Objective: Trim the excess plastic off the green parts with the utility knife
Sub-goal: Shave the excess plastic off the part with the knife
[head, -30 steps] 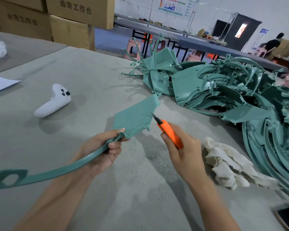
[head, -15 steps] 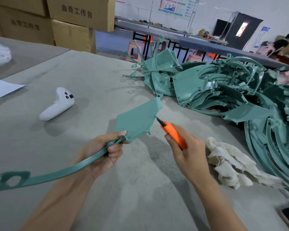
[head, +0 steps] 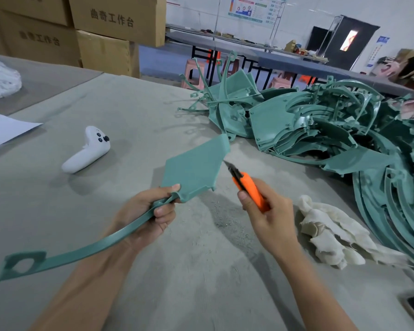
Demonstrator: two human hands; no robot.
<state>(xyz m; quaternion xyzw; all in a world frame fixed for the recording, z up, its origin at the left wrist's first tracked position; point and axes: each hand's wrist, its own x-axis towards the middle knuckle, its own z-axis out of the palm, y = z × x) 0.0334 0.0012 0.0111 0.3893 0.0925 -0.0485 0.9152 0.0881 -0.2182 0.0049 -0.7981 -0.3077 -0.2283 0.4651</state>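
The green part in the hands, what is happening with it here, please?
A person is trimming a green part. The left hand grips it where the long curved arm meets the flat plate and holds it above the table. The right hand grips an orange utility knife, its blade tip at the plate's right edge; contact cannot be told. A pile of green parts lies at the right, a white cloth near it.

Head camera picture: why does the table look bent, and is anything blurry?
Head view: wide lens curves the table edges; light is soft, faint shadow beside the white controller; green part and utility knife are sharp; corners smear.
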